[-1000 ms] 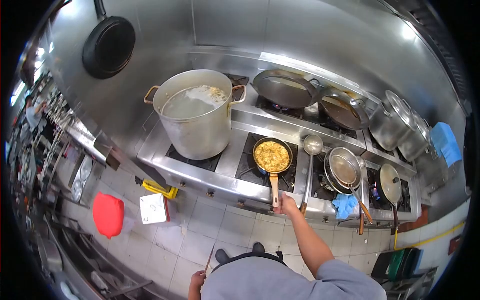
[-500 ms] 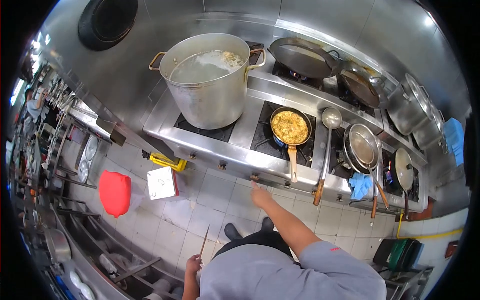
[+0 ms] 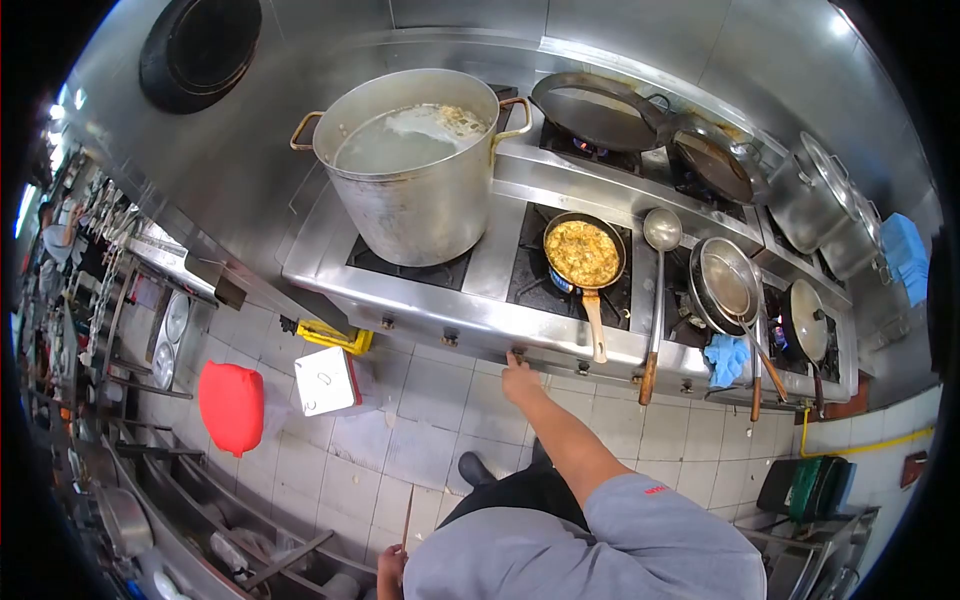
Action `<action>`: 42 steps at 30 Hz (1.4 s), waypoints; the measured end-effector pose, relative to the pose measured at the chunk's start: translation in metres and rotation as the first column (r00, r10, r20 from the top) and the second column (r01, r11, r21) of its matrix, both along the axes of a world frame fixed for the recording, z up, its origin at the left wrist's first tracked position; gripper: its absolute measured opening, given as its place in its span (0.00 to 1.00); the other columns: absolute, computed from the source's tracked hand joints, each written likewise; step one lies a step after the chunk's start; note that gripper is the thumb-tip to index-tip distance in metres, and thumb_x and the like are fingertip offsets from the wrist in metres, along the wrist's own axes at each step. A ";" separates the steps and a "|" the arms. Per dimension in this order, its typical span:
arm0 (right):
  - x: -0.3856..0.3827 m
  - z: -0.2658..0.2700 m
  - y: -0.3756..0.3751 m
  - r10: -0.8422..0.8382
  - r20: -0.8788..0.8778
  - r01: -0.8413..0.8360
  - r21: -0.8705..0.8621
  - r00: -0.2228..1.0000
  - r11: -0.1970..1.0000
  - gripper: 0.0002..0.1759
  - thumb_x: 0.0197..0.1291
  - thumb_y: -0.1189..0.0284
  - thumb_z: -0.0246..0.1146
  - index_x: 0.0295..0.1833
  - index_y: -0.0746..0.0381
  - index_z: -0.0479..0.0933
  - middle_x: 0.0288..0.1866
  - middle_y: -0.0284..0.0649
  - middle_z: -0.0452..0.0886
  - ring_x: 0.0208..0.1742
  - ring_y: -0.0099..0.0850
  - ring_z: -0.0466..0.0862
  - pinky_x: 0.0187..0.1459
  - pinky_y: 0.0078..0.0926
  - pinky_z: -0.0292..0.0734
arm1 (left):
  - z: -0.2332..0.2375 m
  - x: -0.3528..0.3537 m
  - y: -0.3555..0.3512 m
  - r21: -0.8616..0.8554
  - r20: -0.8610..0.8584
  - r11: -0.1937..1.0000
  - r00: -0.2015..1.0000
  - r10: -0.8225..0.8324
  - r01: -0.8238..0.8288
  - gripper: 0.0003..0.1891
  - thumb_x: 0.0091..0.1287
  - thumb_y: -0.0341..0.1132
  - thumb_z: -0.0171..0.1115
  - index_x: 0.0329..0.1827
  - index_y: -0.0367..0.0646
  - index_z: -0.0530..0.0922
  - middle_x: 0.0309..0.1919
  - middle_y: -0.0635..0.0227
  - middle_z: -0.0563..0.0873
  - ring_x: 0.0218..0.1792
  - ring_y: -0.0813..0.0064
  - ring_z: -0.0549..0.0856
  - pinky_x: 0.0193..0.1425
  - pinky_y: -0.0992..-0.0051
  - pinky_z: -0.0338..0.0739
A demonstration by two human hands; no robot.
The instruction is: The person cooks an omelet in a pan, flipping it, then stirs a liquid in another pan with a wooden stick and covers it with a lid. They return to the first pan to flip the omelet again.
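Note:
My right hand (image 3: 519, 376) reaches to the front of the stove (image 3: 470, 318), its fingers on a control knob (image 3: 516, 355). Low at the left of my body, my left hand (image 3: 393, 565) is wrapped round a thin stick-like utensil (image 3: 408, 515) that points up. A small frying pan (image 3: 583, 252) holds a yellow egg-like mixture over a blue flame, its wooden handle jutting over the stove's front edge. Left of it stands a large pot (image 3: 410, 190) of cloudy liquid.
A ladle (image 3: 662, 232) and strainers (image 3: 727, 285) lie right of the pan, near a blue cloth (image 3: 726, 358). Woks (image 3: 595, 110) sit behind. On the floor are a red object (image 3: 231, 405) and a white-topped box (image 3: 326, 382). A person (image 3: 60, 240) stands far left.
The view has shifted slightly. My right hand has moved in closer against the knob. My left hand sits lower in view, still round the utensil.

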State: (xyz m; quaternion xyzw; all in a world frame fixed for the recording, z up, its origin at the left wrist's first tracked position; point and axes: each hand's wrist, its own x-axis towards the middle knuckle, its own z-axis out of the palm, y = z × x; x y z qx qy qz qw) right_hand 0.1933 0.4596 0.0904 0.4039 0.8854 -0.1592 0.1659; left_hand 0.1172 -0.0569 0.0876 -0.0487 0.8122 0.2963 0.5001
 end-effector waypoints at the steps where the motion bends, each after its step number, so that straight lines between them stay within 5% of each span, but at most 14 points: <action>1: -0.002 0.003 0.000 0.000 0.000 0.000 0.002 1.000 1.000 0.18 0.54 0.71 0.47 0.49 0.62 0.74 0.69 0.40 0.49 0.61 0.39 0.63 0.53 0.38 0.67 | 0.000 0.001 -0.003 0.014 0.005 1.000 1.000 0.010 -0.010 0.17 0.55 0.24 0.55 0.49 0.38 0.71 0.21 0.68 0.77 0.18 0.80 0.75 0.18 0.81 0.68; 7: 0.002 -0.003 -0.011 0.010 -0.140 -0.009 0.009 0.990 1.000 0.14 0.50 0.73 0.51 0.43 0.60 0.75 0.66 0.43 0.56 0.53 0.40 0.71 0.50 0.37 0.69 | -0.008 -0.001 -0.009 0.102 0.070 0.982 0.986 0.151 -0.158 0.16 0.55 0.23 0.54 0.49 0.36 0.71 0.20 0.68 0.77 0.18 0.80 0.74 0.19 0.81 0.67; 9: 0.007 -0.003 -0.018 -0.135 -0.304 0.058 -0.252 0.943 0.966 0.12 0.49 0.73 0.54 0.41 0.60 0.75 0.51 0.42 0.73 0.45 0.39 0.76 0.45 0.35 0.72 | -0.011 -0.002 -0.006 0.108 0.050 0.983 0.988 0.147 -0.151 0.16 0.55 0.23 0.54 0.48 0.36 0.71 0.20 0.68 0.77 0.17 0.80 0.74 0.18 0.81 0.67; 13: 0.042 -0.051 -0.006 -0.328 -0.431 0.156 -0.387 0.841 0.909 0.09 0.53 0.70 0.55 0.39 0.61 0.73 0.30 0.40 0.78 0.34 0.33 0.79 0.35 0.32 0.74 | -0.031 -0.008 -0.007 0.086 0.007 0.992 0.996 0.091 -0.092 0.16 0.54 0.25 0.56 0.47 0.37 0.73 0.21 0.66 0.78 0.16 0.80 0.73 0.17 0.81 0.66; 15: 0.061 -0.056 0.003 -0.774 -0.312 0.485 -0.635 0.551 0.602 0.10 0.58 0.66 0.51 0.39 0.61 0.72 0.22 0.38 0.76 0.26 0.30 0.77 0.28 0.27 0.73 | -0.034 -0.012 -0.002 0.096 0.013 0.992 0.996 0.084 -0.085 0.15 0.53 0.26 0.56 0.46 0.38 0.74 0.21 0.65 0.79 0.16 0.81 0.73 0.17 0.80 0.65; 16: 0.071 -0.050 0.007 -0.777 -0.316 0.488 -0.634 0.544 0.599 0.10 0.58 0.66 0.51 0.39 0.61 0.72 0.22 0.38 0.76 0.26 0.30 0.77 0.28 0.27 0.73 | -0.035 -0.014 0.001 0.104 0.022 0.990 0.996 0.089 -0.091 0.15 0.53 0.26 0.56 0.46 0.38 0.74 0.21 0.65 0.79 0.15 0.81 0.73 0.16 0.80 0.65; 18: 0.091 -0.025 0.014 -0.986 -0.166 0.340 -0.926 0.026 0.165 0.14 0.62 0.61 0.48 0.40 0.60 0.71 0.23 0.37 0.75 0.24 0.26 0.75 0.26 0.25 0.72 | -0.043 -0.017 0.003 0.124 0.018 0.989 0.997 0.076 -0.078 0.15 0.53 0.26 0.56 0.46 0.38 0.74 0.21 0.65 0.79 0.15 0.81 0.73 0.16 0.80 0.65; 19: 0.102 -0.013 0.019 -0.985 -0.171 0.340 -0.925 0.021 0.168 0.14 0.62 0.61 0.48 0.40 0.60 0.71 0.23 0.37 0.75 0.24 0.26 0.75 0.26 0.25 0.72 | -0.046 -0.017 0.005 0.140 0.017 0.988 0.997 0.070 -0.072 0.15 0.53 0.26 0.55 0.46 0.38 0.74 0.20 0.66 0.79 0.15 0.81 0.72 0.15 0.80 0.64; 21: 0.122 0.015 0.033 -0.960 -0.065 -0.012 -0.997 -0.273 0.071 0.16 0.62 0.57 0.47 0.40 0.59 0.70 0.23 0.35 0.74 0.23 0.26 0.74 0.27 0.25 0.72 | -0.036 -0.016 0.014 0.142 -0.018 0.989 0.999 0.037 -0.035 0.15 0.53 0.27 0.55 0.46 0.38 0.74 0.20 0.66 0.79 0.15 0.81 0.73 0.15 0.80 0.64; 25: 0.129 0.098 0.062 -0.959 -0.010 -0.204 -0.976 -0.283 0.070 0.18 0.62 0.55 0.45 0.40 0.59 0.69 0.23 0.33 0.71 0.21 0.24 0.72 0.26 0.24 0.71 | -0.055 -0.016 0.014 0.172 0.008 0.985 1.000 0.022 -0.023 0.15 0.53 0.27 0.56 0.46 0.38 0.75 0.20 0.65 0.79 0.16 0.80 0.74 0.16 0.79 0.65; 28: 0.125 0.111 0.073 -0.956 -0.258 0.167 -0.946 0.140 0.279 0.14 0.62 0.58 0.48 0.43 0.57 0.67 0.22 0.29 0.67 0.18 0.20 0.65 0.22 0.21 0.65 | -0.019 -0.008 0.038 0.139 -0.133 0.971 0.975 -0.178 0.196 0.14 0.53 0.27 0.56 0.45 0.38 0.75 0.20 0.65 0.79 0.16 0.79 0.74 0.15 0.79 0.66; 37: 0.122 0.104 0.056 -0.971 -0.227 0.111 -0.966 0.077 0.235 0.13 0.63 0.58 0.46 0.42 0.56 0.66 0.21 0.29 0.64 0.17 0.19 0.61 0.20 0.20 0.63 | -0.006 -0.008 0.076 0.079 -0.050 0.988 0.990 -0.131 0.135 0.15 0.55 0.28 0.55 0.47 0.38 0.73 0.20 0.64 0.79 0.11 0.77 0.73 0.11 0.78 0.66; 40: 0.129 0.099 0.053 -0.991 -0.131 -0.070 -0.989 0.025 0.129 0.17 0.64 0.56 0.43 0.46 0.57 0.66 0.25 0.32 0.71 0.19 0.20 0.66 0.22 0.21 0.67 | -0.018 -0.014 0.074 0.103 -0.080 0.981 0.984 -0.156 0.164 0.15 0.55 0.28 0.54 0.47 0.38 0.73 0.21 0.63 0.79 0.11 0.77 0.74 0.11 0.78 0.66; 42: 0.132 0.102 0.041 -0.987 -0.089 -0.157 -0.981 -0.134 0.110 0.23 0.63 0.52 0.39 0.46 0.60 0.68 0.29 0.35 0.74 0.23 0.25 0.72 0.27 0.24 0.70 | -0.032 -0.018 0.065 0.093 -0.071 0.987 0.989 -0.128 0.134 0.15 0.55 0.28 0.54 0.47 0.38 0.73 0.21 0.63 0.79 0.11 0.77 0.74 0.11 0.78 0.66</action>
